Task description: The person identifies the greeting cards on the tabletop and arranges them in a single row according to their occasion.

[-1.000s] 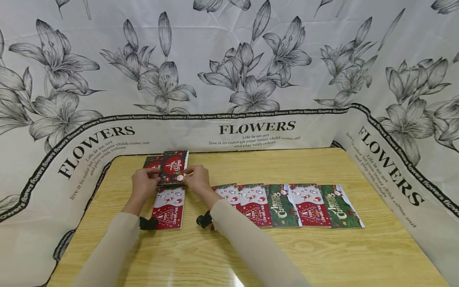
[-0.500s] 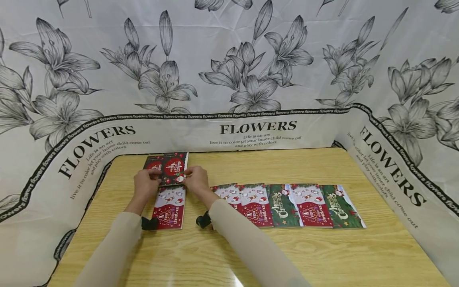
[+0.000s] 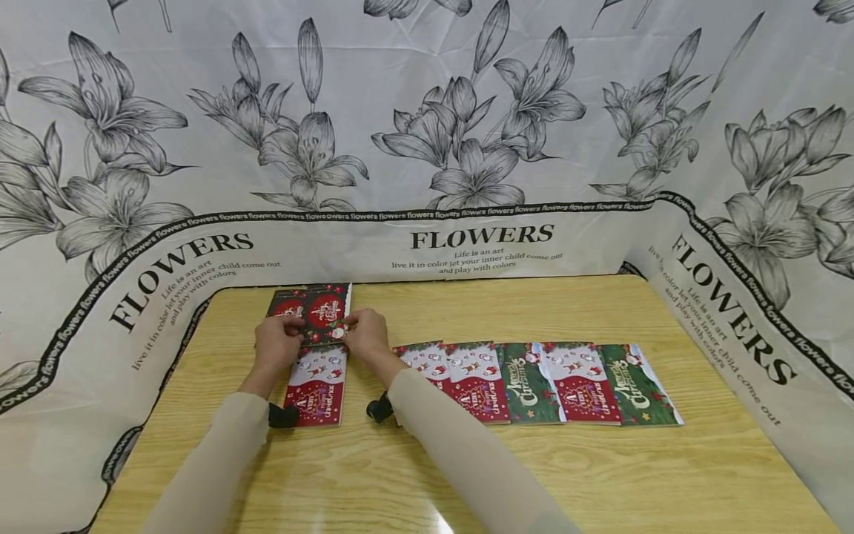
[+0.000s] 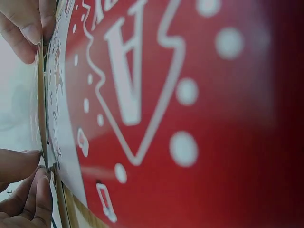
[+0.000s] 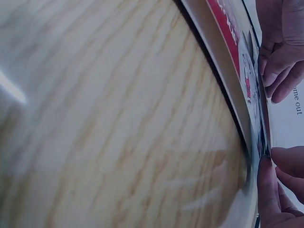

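A black Christmas card (image 3: 327, 308) with a red circle is at the back left, its lower edge against or over a red-and-white Christmas card (image 3: 319, 386). My left hand (image 3: 279, 345) pinches its lower left side; another black card (image 3: 283, 302), partly hidden by that hand, is at its left. My right hand (image 3: 365, 334) pinches the lower right edge. In the left wrist view, my left thumb (image 4: 21, 164) and fingers meet at the card's edge. The right wrist view shows my right thumb and finger (image 5: 268, 185) on the other side.
An overlapping row of red-and-white cards (image 3: 475, 378) and green Christmas cards (image 3: 640, 389) lies to the right, its left end partly behind my right sleeve. The wooden table (image 3: 600, 475) meets a flower-printed cloth wall (image 3: 480, 256) at the back and sides.
The black card has been lowered slightly and now sits level with the one on its left. My left hand has moved a little to the right; my right hand has barely moved.
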`<state>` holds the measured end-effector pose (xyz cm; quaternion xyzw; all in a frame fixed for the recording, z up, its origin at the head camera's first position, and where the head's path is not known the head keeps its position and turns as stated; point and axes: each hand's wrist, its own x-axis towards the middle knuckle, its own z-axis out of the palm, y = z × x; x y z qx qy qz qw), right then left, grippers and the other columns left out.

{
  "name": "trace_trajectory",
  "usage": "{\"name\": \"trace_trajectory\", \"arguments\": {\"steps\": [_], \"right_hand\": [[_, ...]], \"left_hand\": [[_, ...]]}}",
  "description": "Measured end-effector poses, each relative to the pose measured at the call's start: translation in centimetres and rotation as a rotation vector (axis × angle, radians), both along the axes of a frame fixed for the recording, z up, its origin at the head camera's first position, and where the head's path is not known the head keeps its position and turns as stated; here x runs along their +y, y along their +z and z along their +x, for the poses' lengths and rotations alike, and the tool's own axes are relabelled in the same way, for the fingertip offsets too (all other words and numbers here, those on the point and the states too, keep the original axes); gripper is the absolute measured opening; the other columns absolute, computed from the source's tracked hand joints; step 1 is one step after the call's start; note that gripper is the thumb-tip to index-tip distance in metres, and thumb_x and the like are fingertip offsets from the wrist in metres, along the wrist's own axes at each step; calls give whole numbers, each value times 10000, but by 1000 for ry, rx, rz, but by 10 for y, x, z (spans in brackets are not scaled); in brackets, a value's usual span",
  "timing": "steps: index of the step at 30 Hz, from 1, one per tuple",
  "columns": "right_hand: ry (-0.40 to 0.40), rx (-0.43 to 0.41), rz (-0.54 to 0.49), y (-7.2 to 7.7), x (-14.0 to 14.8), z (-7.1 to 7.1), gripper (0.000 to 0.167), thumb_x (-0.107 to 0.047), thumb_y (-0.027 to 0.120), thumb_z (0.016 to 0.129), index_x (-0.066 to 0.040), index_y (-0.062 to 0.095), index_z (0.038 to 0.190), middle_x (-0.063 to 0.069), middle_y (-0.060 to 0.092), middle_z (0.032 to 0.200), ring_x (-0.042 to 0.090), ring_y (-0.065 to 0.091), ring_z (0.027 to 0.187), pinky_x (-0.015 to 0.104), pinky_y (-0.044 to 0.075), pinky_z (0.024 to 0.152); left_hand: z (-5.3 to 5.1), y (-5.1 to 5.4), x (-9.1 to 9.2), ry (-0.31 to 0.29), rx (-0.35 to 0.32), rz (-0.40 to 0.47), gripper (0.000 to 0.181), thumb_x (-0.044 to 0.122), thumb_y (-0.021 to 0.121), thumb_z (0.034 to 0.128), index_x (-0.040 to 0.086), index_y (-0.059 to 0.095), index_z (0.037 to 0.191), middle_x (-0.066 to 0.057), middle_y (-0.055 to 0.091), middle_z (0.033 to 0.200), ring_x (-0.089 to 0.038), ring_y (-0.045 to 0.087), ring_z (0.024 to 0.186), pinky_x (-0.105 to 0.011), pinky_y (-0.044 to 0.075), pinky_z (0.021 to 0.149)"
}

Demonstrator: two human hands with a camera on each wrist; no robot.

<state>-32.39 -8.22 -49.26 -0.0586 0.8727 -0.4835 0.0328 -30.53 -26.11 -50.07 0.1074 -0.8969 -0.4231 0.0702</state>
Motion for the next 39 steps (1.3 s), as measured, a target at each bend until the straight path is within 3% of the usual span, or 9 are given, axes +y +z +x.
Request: {"name": "trace_trajectory", "arguments": {"steps": [12, 19, 39], "right_hand": [[33, -29, 56, -2, 0, -1, 280, -8, 794, 914, 11, 766, 1192, 117, 746, 1094, 218, 675, 991, 300, 570, 816], [56, -58, 86, -1, -3, -3, 328, -84, 790, 949, 32, 739, 1252, 147, 729, 1246, 271, 678, 1148, 344, 583, 916], [59, -35, 127, 1, 1, 1, 346, -135, 791, 957, 76, 733, 1226, 188, 707, 1239, 308, 669, 1159, 388, 577, 943]], "left_hand": [[0, -3, 0, -16, 21, -63, 263, -76, 650, 953, -77, 729, 1204, -261, 664, 1112, -372, 598, 1021, -500, 518, 876], [0, -3, 1, -20, 12, -51, 265, -72, 638, 961, -82, 723, 1212, -266, 651, 1122, -381, 583, 1039, -518, 511, 883], [3, 1, 6, -52, 32, -83, 252, -62, 640, 968, -93, 725, 1203, -286, 668, 1137, -409, 609, 1081, -547, 517, 913]]}}
